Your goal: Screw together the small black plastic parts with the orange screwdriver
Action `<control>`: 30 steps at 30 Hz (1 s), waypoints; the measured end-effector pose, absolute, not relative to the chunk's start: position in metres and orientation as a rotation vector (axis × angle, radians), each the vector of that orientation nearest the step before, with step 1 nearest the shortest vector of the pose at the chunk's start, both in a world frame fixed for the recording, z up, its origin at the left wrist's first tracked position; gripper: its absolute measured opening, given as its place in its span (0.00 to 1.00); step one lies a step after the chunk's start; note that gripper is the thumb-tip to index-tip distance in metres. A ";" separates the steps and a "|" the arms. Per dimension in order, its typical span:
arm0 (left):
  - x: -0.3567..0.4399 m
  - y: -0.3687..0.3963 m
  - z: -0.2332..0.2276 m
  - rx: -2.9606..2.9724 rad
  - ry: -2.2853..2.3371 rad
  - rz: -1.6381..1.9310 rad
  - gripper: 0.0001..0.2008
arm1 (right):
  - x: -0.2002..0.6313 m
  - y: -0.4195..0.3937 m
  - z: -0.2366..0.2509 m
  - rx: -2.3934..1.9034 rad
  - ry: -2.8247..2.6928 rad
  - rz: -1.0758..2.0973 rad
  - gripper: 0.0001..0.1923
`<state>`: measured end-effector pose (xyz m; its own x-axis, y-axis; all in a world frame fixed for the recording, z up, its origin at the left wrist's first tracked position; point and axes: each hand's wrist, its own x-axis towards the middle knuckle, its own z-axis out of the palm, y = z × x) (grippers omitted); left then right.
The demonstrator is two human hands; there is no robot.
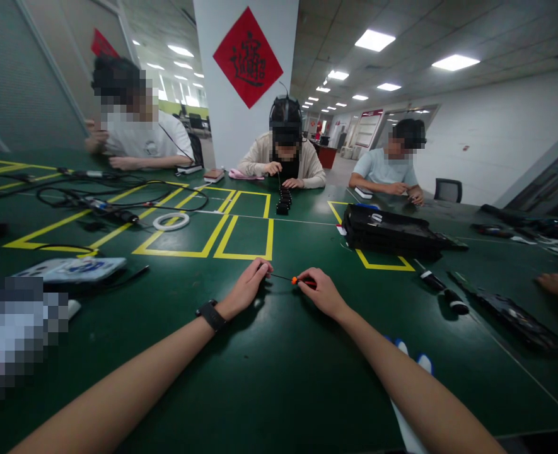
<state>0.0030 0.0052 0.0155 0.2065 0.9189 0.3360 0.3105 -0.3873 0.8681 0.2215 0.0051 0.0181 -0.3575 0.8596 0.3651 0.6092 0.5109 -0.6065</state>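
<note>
Over the green table, my right hand [323,291] is closed around the handle of a screwdriver [294,280], which is orange, red and black. Its thin dark shaft points left and reaches the fingertips of my left hand [249,288]. Those fingers are pinched together at the shaft's tip. Whether they also hold some small part is hidden. A dark watch [211,314] sits on my left wrist. Both hands are just in front of a yellow-taped rectangle [243,257].
Black cables [113,211] and a white ring [171,221] lie to the left, near a pale blue case [73,269]. On the right are stacked black housings [387,230], a black-and-white cylindrical tool [444,293] and a long board [508,312]. Several people sit around the table.
</note>
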 end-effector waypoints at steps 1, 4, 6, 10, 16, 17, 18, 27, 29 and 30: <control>0.003 0.005 0.016 1.812 1.144 1.181 0.16 | 0.221 0.004 0.019 -1.200 -2.090 0.493 0.06; 0.003 0.004 0.016 1.794 1.132 1.190 0.16 | 0.221 0.003 0.019 -1.213 -2.086 0.505 0.08; 0.003 0.004 0.016 1.790 1.108 1.199 0.16 | 0.221 0.002 0.020 -1.214 -2.090 0.508 0.08; 0.003 0.004 0.014 1.786 1.073 1.202 0.15 | 0.221 0.003 0.020 -1.209 -2.099 0.517 0.08; 0.003 0.005 0.015 1.794 1.079 1.195 0.16 | 0.221 0.002 0.021 -1.181 -2.129 0.522 0.09; 0.003 0.005 0.015 1.792 1.081 1.193 0.16 | 0.221 0.001 0.022 -1.180 -2.133 0.515 0.09; 0.003 0.005 0.015 1.790 1.081 1.191 0.16 | 0.221 0.001 0.022 -1.181 -2.137 0.508 0.09; 0.005 0.007 0.013 1.737 1.072 1.200 0.16 | 0.222 0.002 0.022 -1.193 -2.163 0.484 0.10; 0.005 0.007 0.013 1.739 1.075 1.194 0.16 | 0.223 0.001 0.022 -1.191 -2.163 0.484 0.10; 0.005 0.007 0.013 1.741 1.078 1.194 0.16 | 0.223 0.001 0.023 -1.193 -2.163 0.486 0.10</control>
<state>0.0049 0.0068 0.0131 0.2091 0.9247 0.3182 0.2222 -0.3618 0.9054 0.2229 0.0009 0.0228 -0.4051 0.8501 0.3365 0.6246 0.5261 -0.5772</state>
